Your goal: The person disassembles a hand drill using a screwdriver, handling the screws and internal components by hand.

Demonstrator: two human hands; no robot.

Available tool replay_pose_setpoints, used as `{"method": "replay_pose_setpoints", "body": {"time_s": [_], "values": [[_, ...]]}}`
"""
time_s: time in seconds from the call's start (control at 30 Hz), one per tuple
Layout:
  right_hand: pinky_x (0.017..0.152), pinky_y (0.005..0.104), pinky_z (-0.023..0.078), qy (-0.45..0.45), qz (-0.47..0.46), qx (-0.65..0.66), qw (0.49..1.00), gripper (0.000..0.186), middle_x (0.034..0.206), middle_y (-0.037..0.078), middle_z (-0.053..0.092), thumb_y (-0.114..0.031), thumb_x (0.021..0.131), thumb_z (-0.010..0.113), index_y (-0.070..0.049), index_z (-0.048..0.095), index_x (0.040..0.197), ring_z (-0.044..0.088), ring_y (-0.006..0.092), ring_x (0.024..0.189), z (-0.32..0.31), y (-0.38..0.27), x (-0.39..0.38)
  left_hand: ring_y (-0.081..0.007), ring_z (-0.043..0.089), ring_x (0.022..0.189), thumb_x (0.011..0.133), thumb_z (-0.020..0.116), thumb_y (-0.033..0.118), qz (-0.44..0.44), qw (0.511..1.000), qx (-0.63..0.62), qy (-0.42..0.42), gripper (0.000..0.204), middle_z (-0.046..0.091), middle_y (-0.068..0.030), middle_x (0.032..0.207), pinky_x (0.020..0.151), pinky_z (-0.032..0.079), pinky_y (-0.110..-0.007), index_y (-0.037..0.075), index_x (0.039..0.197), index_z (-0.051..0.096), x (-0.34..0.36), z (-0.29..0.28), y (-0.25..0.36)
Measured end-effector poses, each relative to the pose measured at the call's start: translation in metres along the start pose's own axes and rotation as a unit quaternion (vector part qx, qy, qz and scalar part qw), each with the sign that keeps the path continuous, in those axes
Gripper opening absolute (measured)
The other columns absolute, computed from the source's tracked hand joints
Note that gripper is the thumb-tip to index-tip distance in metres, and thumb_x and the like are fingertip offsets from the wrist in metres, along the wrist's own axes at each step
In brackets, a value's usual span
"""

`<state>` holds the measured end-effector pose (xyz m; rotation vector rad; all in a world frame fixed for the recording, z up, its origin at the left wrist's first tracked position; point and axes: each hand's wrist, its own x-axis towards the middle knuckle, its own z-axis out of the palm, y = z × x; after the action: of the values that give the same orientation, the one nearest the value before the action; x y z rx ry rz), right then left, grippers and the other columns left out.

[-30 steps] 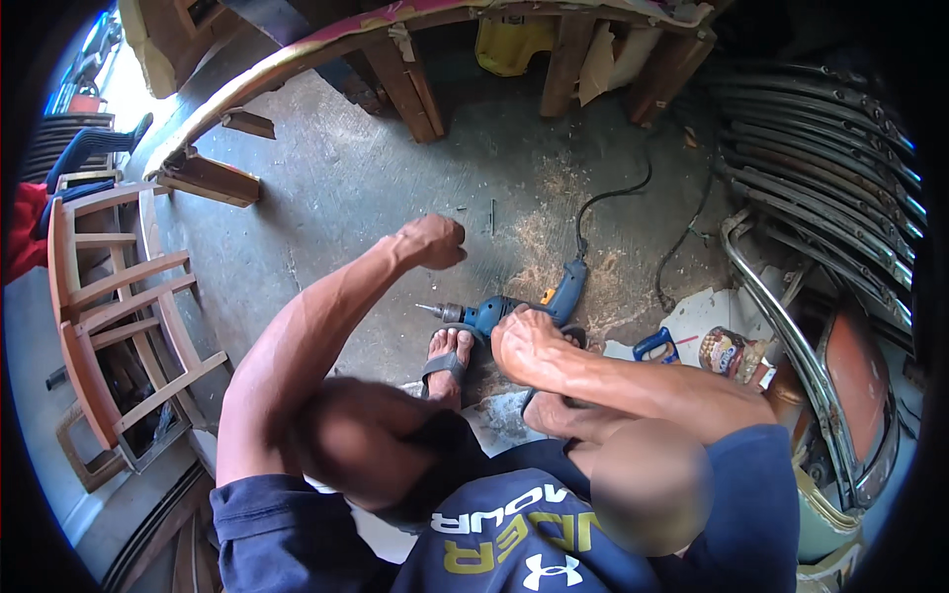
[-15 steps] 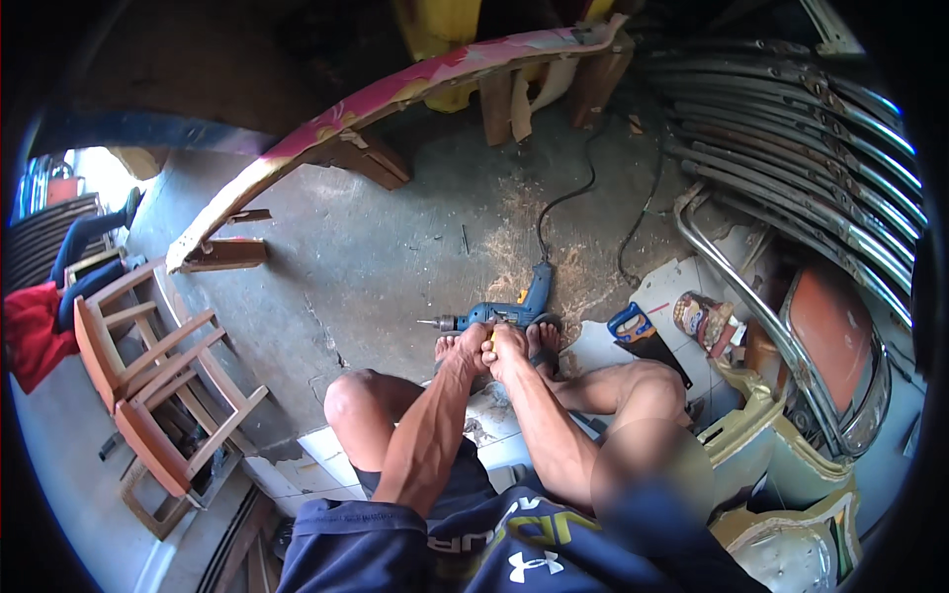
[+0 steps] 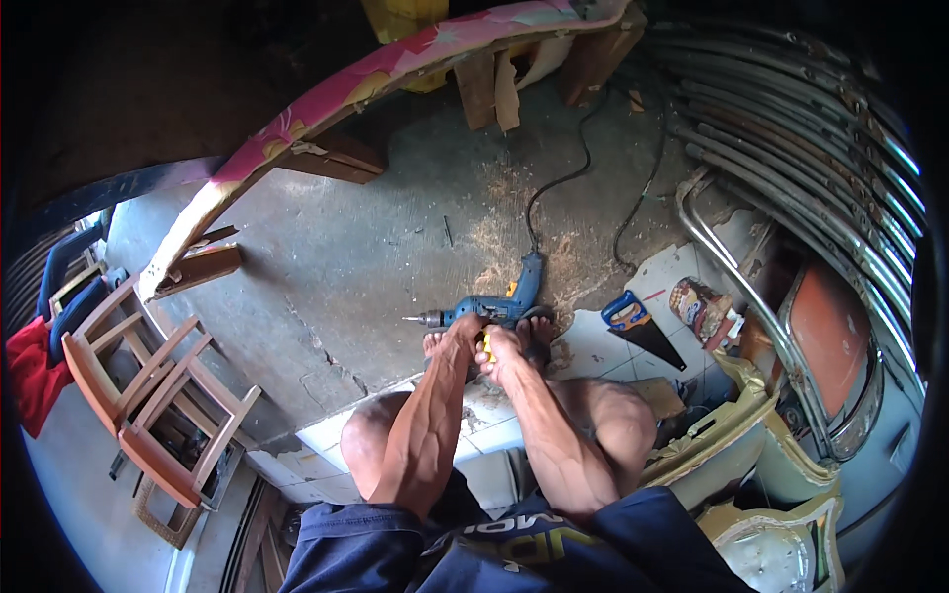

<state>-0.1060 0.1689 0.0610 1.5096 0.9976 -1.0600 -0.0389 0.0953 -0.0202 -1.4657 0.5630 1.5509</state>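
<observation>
Between my bare feet my two hands meet, just on the near side of a blue corded power drill (image 3: 484, 305) that lies on the floor, bit pointing left. My right hand (image 3: 504, 350) is closed around a small yellow thing (image 3: 487, 344), perhaps a handle; its kind is mostly hidden by the fingers. My left hand (image 3: 469, 328) is closed right beside it, against the same spot, and what its fingers hold does not show. Part of the drill's body is covered by my hands. To the right a handsaw (image 3: 641, 328) with a blue handle lies on the tiles.
A curved wooden frame with pink floral covering (image 3: 376, 84) arches across the far side. Wooden chair frames (image 3: 163, 405) stand at left, near a person in red (image 3: 40, 366). Stacked metal tubes (image 3: 801, 148), an orange chair seat (image 3: 830, 331) and a patterned tub (image 3: 700, 306) are at right.
The view has shifted slightly, and my right knee has moved inward, so the whole saw blade shows. Both hands stay closed together by the drill.
</observation>
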Motion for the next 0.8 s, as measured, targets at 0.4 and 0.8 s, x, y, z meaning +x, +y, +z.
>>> {"method": "replay_pose_setpoints", "body": {"time_s": [0.4, 0.8], "values": [[0.032, 0.0242, 0.027, 0.070, -0.010, -0.159, 0.985, 0.015, 0.071, 0.007, 0.056, -0.026, 0.103, 0.048, -0.013, 0.053, 0.107, 0.044, 0.0112, 0.043, 0.019, -0.023, -0.034, -0.0339, 0.065, 0.080, 0.107, 0.045, 0.024, -0.050, 0.993, -0.108, -0.019, 0.031, 0.069, -0.0205, 0.098, 0.079, 0.060, -0.050, -0.004, 0.111, 0.060, 0.069, -0.003, -0.003], [0.061, 0.0347, 0.061, 0.133, -0.179, -0.599, 0.769, 0.048, 0.109, 0.016, 0.072, -0.037, 0.097, 0.065, -0.015, 0.060, 0.139, 0.073, 0.0218, 0.081, 0.015, -0.029, -0.037, -0.0368, 0.069, 0.076, 0.103, 0.048, 0.014, -0.158, 0.801, -0.545, -0.192, 0.018, 0.068, -0.0176, 0.086, 0.076, 0.062, -0.055, 0.001, 0.097, 0.059, 0.071, 0.027, 0.007]]}}
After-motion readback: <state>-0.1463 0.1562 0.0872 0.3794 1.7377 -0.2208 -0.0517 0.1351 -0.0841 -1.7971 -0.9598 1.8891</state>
